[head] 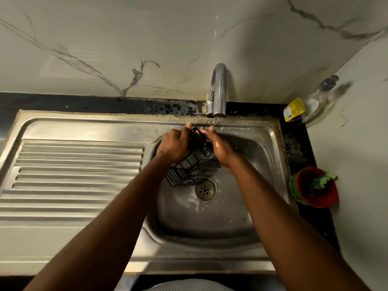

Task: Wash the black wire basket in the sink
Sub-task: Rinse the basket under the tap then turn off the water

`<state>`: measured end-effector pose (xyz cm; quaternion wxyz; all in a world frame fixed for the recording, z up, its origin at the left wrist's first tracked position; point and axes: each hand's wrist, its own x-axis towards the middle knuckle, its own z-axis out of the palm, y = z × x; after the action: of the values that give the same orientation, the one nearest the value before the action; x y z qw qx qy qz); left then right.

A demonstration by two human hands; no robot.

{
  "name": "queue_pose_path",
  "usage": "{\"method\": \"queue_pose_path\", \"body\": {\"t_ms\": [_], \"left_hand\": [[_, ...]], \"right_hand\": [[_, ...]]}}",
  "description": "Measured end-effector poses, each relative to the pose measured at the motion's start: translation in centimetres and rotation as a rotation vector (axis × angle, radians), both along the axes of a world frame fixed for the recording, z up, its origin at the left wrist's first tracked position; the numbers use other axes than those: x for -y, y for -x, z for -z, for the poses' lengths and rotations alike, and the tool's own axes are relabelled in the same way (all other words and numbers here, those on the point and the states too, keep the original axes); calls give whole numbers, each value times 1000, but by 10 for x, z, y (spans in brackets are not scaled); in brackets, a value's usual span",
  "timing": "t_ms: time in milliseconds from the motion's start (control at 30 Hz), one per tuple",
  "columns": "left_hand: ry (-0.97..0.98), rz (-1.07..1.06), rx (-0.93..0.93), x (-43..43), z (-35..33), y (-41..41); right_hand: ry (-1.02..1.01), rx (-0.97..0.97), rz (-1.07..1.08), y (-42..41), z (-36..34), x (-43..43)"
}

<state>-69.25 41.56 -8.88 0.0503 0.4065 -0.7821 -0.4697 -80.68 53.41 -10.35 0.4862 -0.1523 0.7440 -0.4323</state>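
A black wire basket (192, 168) hangs tilted over the steel sink bowl (241, 206), its upper end raised toward the tap. My left hand (175, 144) grips that upper end from the left, fingers curled over the black rim. My right hand (219, 147) holds the same end from the right, wet and shiny. A thin stream of water runs from the chrome tap (218, 91) onto the fingers of my right hand and the basket's top. The basket's lower end hangs just above the drain (205, 189).
A ribbed steel drainboard (73, 177) lies to the left of the bowl. At the back right corner stand a clear soap dispenser (321, 95) and a yellow packet (293, 110). A red tub holding a green scrubber (315, 190) sits on the black counter at right.
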Motion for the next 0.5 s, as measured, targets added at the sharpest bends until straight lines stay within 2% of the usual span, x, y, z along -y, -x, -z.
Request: {"method": "queue_pose_path", "body": {"t_ms": [67,133,300,500], "left_hand": [[-137,9,-85,5,3,-7],[-170,43,-121,3,3,-13],[-326,11,-285,0,0,-27],[-435,-216,-263,4,-7,-23]], "right_hand": [[-92,55,47,10,17,-12],[-206,-11,-30,15,35,-21],[-252,-117,-146,36,40,-26],[-379,-319,-177,45,4,-13]]}}
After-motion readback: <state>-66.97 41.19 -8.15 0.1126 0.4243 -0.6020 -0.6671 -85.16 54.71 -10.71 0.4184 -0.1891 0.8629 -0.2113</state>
